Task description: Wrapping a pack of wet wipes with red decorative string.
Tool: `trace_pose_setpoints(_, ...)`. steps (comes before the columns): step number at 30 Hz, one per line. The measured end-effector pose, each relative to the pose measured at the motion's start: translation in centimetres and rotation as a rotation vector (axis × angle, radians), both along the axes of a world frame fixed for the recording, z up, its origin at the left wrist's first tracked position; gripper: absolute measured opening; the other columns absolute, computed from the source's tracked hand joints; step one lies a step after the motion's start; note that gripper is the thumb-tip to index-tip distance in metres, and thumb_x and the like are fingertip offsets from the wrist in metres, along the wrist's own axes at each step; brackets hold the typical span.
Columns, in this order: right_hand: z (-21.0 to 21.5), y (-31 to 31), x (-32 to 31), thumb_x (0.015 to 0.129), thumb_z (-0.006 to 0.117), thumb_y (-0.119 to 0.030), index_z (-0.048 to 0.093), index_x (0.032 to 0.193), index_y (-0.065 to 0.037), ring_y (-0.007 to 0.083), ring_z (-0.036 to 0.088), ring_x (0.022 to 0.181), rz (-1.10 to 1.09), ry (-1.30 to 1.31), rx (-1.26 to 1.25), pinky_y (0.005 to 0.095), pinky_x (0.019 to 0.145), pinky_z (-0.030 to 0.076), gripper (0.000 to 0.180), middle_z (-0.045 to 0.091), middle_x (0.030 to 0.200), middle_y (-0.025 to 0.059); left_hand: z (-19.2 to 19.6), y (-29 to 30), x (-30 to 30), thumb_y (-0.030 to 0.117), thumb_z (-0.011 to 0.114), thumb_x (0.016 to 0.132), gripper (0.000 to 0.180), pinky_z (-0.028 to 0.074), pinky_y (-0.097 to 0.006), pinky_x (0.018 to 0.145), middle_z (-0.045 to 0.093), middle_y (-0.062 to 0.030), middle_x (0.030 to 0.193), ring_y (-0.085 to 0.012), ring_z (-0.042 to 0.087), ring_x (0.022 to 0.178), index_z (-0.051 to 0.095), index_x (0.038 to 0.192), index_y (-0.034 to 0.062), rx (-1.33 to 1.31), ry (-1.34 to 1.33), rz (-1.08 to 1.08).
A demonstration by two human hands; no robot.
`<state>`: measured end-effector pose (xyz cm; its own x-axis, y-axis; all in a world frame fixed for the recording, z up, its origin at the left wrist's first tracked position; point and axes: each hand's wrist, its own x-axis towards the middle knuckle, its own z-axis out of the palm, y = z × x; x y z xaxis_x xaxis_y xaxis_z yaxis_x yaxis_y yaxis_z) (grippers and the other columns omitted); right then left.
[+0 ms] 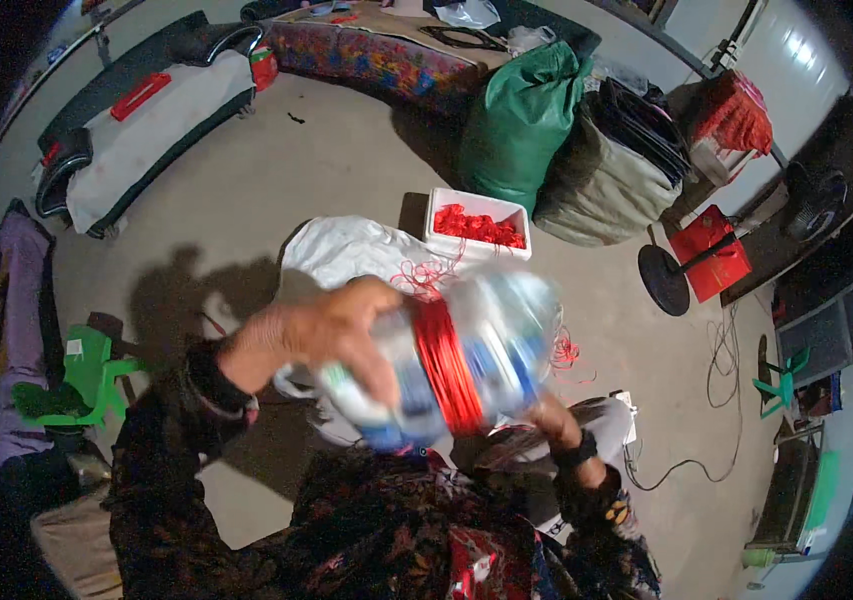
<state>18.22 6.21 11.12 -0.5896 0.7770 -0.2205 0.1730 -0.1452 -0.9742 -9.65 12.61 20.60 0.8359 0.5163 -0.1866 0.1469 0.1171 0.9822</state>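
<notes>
- Front and centre, the clear plastic bottle (391, 388), a big one, blurred, tilted in mid-air, its right end up towards 2 o'clock!
- Round its middle sits the red cord (444, 365), wound in a thick band, strand beside strand.
- Left hand (331, 335) at 10 o'clock on the bottle: spread fingers and thumb clamped over that end.
- Right hand (551, 415) down at 4 o'clock, close against the bottle's underside; its fingers are hidden, so I cannot tell how they grip.
- Taking the bottle as the clock's hub, the white box (442, 244) stands just past 12, red material heaped inside.
- The white bag (346, 245) lies crumpled on the floor at 11, loose red strands (421, 278) beside it towards 12.
- More red strands (566, 350) on the floor at 3, near the bottle.
- Beyond the box, towards 1, a bulging green sack (516, 130); out at 9, well apart, a green chair (86, 375).
</notes>
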Motion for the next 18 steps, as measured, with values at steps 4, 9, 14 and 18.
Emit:
trace_pose_setpoints(4,5.6,-2.5,-0.9,0.09,0.061,-0.021,0.066,0.091,-0.002,0.0174,0.065,0.072,0.137,-0.254,0.307,0.032,0.065,0.049,0.019,0.069,0.082,0.004,-4.0,3.2,-1.4,0.013,0.081,0.049,0.067,0.052,-0.034,0.075,0.068,-0.01,0.097,-0.0198,0.064,0.084,0.06,0.111,0.0006,0.073,0.369,0.161)
trace_pose_setpoints(9,13.7,0.7,-0.7,0.086,0.065,-0.013,0.067,0.087,0.0,0.0149,0.065,0.076,0.15,-0.096,0.536,0.0292,0.066,0.049,0.013,0.068,0.082,0.0075,-3.7,-1.7,1.8,0.028,0.084,0.054,0.067,0.049,-0.035,0.076,0.066,-0.0162,0.094,-0.0265,0.062,0.088,0.058,0.109,0.0007,0.243,0.481,-0.321)
trace_pose_setpoints(14,5.5,1.8,0.3,0.091,0.061,-0.024,0.066,0.092,0.0,0.0079,0.056,0.073,0.019,-0.072,0.249,0.0255,0.068,0.046,0.024,0.066,0.081,0.0032,0.0,-2.3,1.7,0.011,0.08,0.056,0.058,0.051,-0.029,0.078,0.067,-0.0121,0.097,-0.0168,0.064,0.088,0.058,0.107,-0.0046,0.345,-0.073,-0.257)
trace_pose_setpoints(18,2.6,-2.6,-2.3,0.094,0.055,-0.025,0.066,0.095,-0.004,0.0121,0.063,0.077,0.11,-0.209,0.236,0.0287,0.072,0.048,0.024,0.068,0.084,0.0042,0.3,1.6,-1.2,0.003,0.078,0.055,0.058,0.055,-0.032,0.072,0.069,-0.0119,0.09,-0.0207,0.068,0.081,0.06,0.11,-0.0025,-0.029,0.183,0.163)
